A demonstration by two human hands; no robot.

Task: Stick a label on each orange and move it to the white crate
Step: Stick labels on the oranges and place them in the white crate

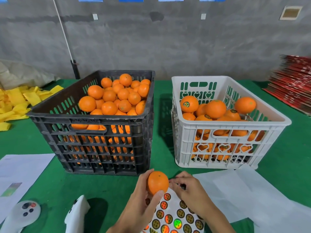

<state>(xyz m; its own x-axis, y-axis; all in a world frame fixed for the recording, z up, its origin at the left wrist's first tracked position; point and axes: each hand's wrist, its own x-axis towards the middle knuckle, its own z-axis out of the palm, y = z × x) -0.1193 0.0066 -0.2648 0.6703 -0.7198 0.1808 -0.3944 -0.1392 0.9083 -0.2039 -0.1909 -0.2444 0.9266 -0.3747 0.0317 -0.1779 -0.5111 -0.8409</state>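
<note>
My left hand [139,199] grips an unlabelled orange [157,182] just above the label sheet [175,214], a white sheet of round holographic stickers at the table's near edge. My right hand [188,189] is next to the orange with its fingers curled over the top of the sheet; whether a sticker is pinched I cannot tell. The black crate [94,142] at centre left is heaped with plain oranges. The white crate [223,145] at right holds several labelled oranges.
Green cloth covers the table [161,115]. White paper sheets [252,190] lie at near right, a printed page [21,170] and a white controller [23,214] at near left. Yellow foam sleeves [18,101] pile at far left; red flat cartons [292,84] stack at far right.
</note>
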